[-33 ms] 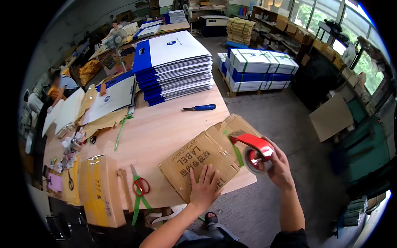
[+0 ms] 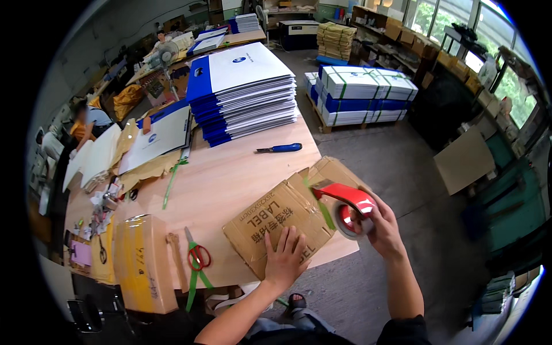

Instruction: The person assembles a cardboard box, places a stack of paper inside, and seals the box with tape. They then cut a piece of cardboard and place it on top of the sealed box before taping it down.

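Left hand [image 2: 284, 259] is lying flat, fingers apart, on a brown carton [image 2: 259, 227] at the worktop's [image 2: 215, 184] near right edge. Clamped round a red tape dispenser [image 2: 357, 199], the right hand [image 2: 385, 233] is hovering by the carton's right side, near a green strip [image 2: 326, 215]. Taping is looking unfinished to me, though I cannot tell how much is already sealed. Farther out, scissors [image 2: 188, 234] are lying leftward, and a blue-handled knife [image 2: 286, 148] is resting before a tall stack of folders [image 2: 247, 100].
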Tool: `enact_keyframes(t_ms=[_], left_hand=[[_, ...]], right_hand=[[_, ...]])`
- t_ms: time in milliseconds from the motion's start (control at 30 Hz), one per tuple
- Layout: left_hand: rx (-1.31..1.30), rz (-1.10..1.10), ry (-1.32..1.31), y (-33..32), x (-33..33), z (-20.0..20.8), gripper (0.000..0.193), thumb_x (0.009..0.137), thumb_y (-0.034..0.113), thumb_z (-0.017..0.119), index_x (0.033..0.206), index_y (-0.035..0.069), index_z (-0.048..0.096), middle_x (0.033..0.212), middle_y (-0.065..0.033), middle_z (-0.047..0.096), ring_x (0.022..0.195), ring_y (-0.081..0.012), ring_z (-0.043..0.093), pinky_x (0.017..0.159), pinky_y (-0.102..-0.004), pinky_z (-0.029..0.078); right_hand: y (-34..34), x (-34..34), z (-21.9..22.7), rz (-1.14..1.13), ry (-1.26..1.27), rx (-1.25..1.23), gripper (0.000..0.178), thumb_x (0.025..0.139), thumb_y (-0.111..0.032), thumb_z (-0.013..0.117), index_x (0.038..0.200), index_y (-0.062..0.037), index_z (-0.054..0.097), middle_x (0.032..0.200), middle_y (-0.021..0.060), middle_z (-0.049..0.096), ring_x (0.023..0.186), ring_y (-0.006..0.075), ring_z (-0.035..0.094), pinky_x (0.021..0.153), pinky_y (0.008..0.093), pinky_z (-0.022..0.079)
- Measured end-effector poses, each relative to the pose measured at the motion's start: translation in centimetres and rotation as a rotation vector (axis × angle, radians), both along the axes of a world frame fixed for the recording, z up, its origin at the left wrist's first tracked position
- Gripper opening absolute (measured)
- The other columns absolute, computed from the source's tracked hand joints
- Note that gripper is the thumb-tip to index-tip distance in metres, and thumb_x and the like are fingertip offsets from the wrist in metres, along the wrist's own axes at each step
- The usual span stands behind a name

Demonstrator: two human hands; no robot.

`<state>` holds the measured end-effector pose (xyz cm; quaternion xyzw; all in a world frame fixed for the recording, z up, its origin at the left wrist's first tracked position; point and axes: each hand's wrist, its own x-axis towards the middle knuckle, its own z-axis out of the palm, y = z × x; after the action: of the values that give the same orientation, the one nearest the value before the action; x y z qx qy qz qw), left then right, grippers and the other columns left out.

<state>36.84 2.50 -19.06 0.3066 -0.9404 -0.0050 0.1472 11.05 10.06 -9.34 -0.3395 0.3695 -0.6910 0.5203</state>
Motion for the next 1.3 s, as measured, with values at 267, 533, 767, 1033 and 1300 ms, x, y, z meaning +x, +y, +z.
enact_keyframes(t_ms=[267,533,767,1033,1300], left_hand=[[-0.013,-0.009,0.076,0.4,-0.6,0.0,0.077,0.073,0.043,0.081,0.133,0.007,0.049,0.136,-0.0157,0.046,0.138,-0.0346,0.039,0.112,-0.0707,0.021],[-0.004,0.017,0.140,0.7,-0.7,-1.0,0.071,0.072,0.042,0.082,0.117,-0.005,0.055,0.122,-0.0200,0.054,0.136,-0.0364,0.041,0.112,-0.0702,0.024],[0.019,0.025,0.150,0.6,-0.4,-1.3,0.067,0.075,0.042,0.081,0.116,-0.003,0.054,0.122,-0.0175,0.054,0.136,-0.0342,0.044,0.117,-0.0665,0.020],[0.017,0.035,0.164,1.0,-0.8,-0.9,0.065,0.071,0.037,0.086,0.113,0.001,0.051,0.120,-0.0148,0.049,0.135,-0.0340,0.045,0.118,-0.0628,0.021],[-0.006,0.038,0.104,0.9,-0.8,-0.6,0.072,0.069,0.039,0.087,0.118,0.001,0.050,0.121,-0.0144,0.048,0.138,-0.0320,0.039,0.119,-0.0627,0.020]], right_hand=[[-7.8,4.6,1.2,-0.063,0.039,-0.073,0.051,0.105,-0.024,0.055,0.145,0.0036,0.041,0.094,0.0077,0.065,0.064,0.0106,0.060,0.057,0.0250,0.051],[-5.1,5.5,-2.4,0.101,0.566,0.191,0.052,0.103,-0.026,0.058,0.145,0.0003,0.045,0.126,0.0169,0.063,0.117,0.0200,0.059,0.102,0.0317,0.045],[3.5,5.2,-2.5,0.119,0.363,0.291,0.057,0.102,-0.022,0.059,0.152,-0.0060,0.038,0.083,0.0048,0.059,0.064,0.0113,0.060,0.056,0.0286,0.052],[10.1,4.7,-4.4,-0.007,0.403,0.451,0.045,0.099,-0.015,0.060,0.142,-0.0050,0.052,0.086,0.0056,0.062,0.062,0.0103,0.058,0.056,0.0270,0.049],[15.1,3.1,-10.8,-0.023,0.557,0.501,0.047,0.097,-0.025,0.062,0.140,-0.0076,0.056,0.101,0.0073,0.068,0.073,0.0132,0.065,0.066,0.0294,0.054]])
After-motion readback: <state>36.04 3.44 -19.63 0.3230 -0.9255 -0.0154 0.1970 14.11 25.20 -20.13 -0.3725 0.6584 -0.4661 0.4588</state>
